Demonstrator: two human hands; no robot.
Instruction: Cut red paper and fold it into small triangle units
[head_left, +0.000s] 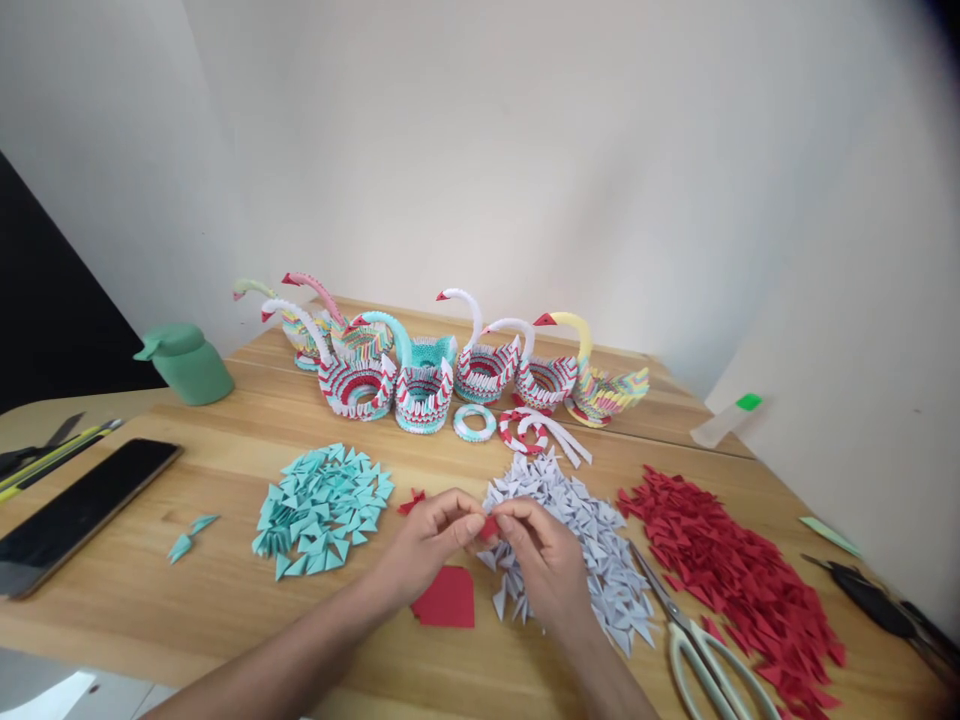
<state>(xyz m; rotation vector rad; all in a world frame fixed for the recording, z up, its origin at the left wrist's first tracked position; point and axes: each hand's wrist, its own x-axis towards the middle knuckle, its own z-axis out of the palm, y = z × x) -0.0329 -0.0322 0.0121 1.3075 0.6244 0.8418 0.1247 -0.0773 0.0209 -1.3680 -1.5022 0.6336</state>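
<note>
Between the fingertips of both hands is a small piece of red paper (pixel 489 528), mostly covered by the fingers. My left hand (pixel 429 545) pinches it from the left and my right hand (pixel 546 555) from the right. Below my left hand, a red paper sheet (pixel 448 598) lies flat on the table. Just behind that hand are a few small red folded pieces (pixel 412 501). A heap of pale lilac-white folded paper triangles (pixel 611 580) spreads under and beyond my right hand.
Teal triangles (pixel 322 510) lie left, red triangles (pixel 739 575) right beside scissors (pixel 694 640). Several paper swans (pixel 424 395) and two paper rings (pixel 475 424) stand behind. A phone (pixel 82 515), a green container (pixel 187 365), a glue bottle (pixel 726 420) and black-handled tools (pixel 874 600) edge the wooden table.
</note>
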